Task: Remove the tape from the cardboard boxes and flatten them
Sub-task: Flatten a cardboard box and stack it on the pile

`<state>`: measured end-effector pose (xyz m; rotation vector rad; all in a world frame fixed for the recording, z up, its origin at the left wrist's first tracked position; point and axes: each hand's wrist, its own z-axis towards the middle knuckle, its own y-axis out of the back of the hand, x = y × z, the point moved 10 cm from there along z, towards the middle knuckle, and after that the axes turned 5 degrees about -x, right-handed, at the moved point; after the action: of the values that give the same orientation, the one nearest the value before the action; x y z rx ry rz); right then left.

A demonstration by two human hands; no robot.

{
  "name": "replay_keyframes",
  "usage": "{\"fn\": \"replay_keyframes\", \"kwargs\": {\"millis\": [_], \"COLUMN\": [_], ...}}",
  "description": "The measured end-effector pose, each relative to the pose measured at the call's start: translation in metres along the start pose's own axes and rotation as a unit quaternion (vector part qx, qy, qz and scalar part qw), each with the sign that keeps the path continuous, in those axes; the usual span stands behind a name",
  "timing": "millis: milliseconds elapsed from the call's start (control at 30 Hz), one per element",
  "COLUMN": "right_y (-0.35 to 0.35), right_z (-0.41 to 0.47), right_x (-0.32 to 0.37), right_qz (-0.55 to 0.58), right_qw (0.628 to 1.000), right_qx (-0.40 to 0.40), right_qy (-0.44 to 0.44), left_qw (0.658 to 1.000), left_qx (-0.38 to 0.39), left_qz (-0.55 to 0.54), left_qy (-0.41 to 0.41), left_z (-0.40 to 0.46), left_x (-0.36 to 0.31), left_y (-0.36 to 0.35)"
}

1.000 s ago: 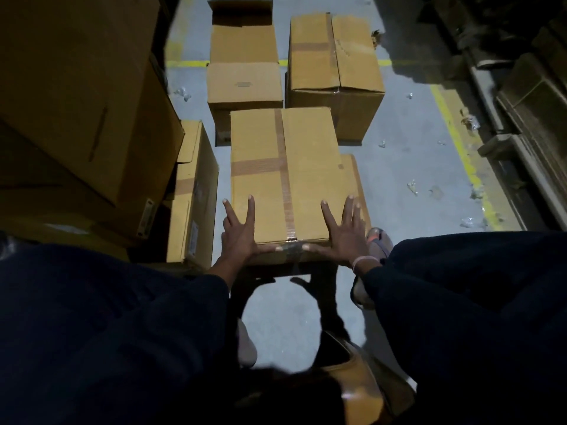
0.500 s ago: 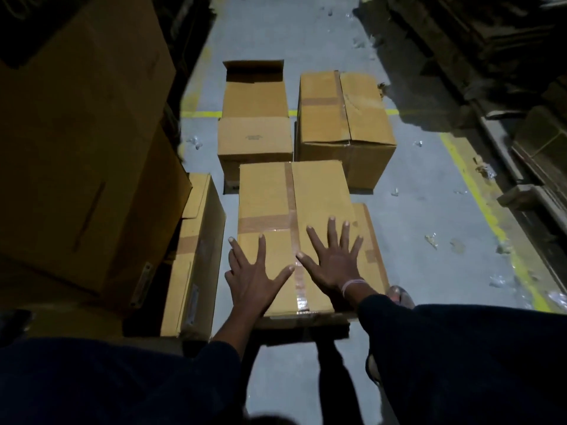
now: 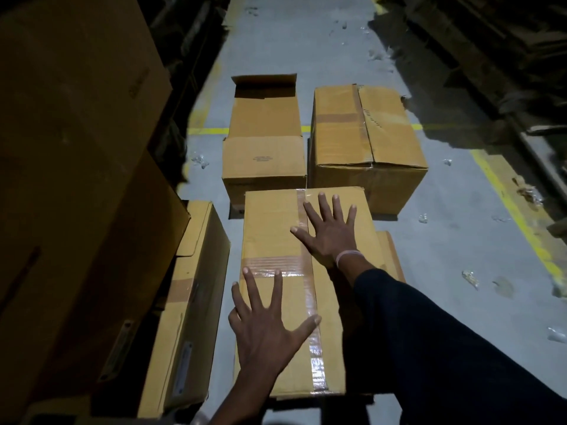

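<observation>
Grey floor (image 3: 429,256) carries a taped box (image 3: 276,228); on its top the left hand (image 3: 264,329) and right hand (image 3: 329,231) are pressed flat, fingers spread apart.

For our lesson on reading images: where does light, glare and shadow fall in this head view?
Head view: light falls on the taped box and the grey floor; glare streaks its tape; the stacked cartons on the left and the top right corner lie in deep shadow.
</observation>
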<state>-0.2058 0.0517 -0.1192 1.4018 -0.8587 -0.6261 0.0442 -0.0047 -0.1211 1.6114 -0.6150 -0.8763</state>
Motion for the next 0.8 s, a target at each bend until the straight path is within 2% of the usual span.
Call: {"fn": "replay_keyframes", "kwargs": {"millis": [133, 367, 633, 800], "right_y": [-0.006, -0.001, 0.019, 0.01], "right_z": [0.01, 0.022, 0.087, 0.062], "right_x": [-0.003, -0.007, -0.005, -0.005], "right_qz": [0.01, 0.024, 0.072, 0.126], "right_qw": [1.0, 0.999, 0.996, 0.985], "right_qx": [-0.004, -0.004, 0.032, 0.068], "right_qy": [0.002, 0.021, 0.032, 0.096], "left_qw": [1.0, 0.999, 0.999, 0.999], "left_qx": [0.002, 0.02, 0.002, -0.008], "left_qz": [-0.005, 0.009, 0.023, 0.023], "left_qy": [-0.007, -0.037, -0.036, -0.045], "left_z": [0.017, 0.101, 0.104, 0.104], "left_x": [-0.002, -0.015, -0.017, -0.015], "left_y": [-0.004, 0.0, 0.003, 0.0]}}
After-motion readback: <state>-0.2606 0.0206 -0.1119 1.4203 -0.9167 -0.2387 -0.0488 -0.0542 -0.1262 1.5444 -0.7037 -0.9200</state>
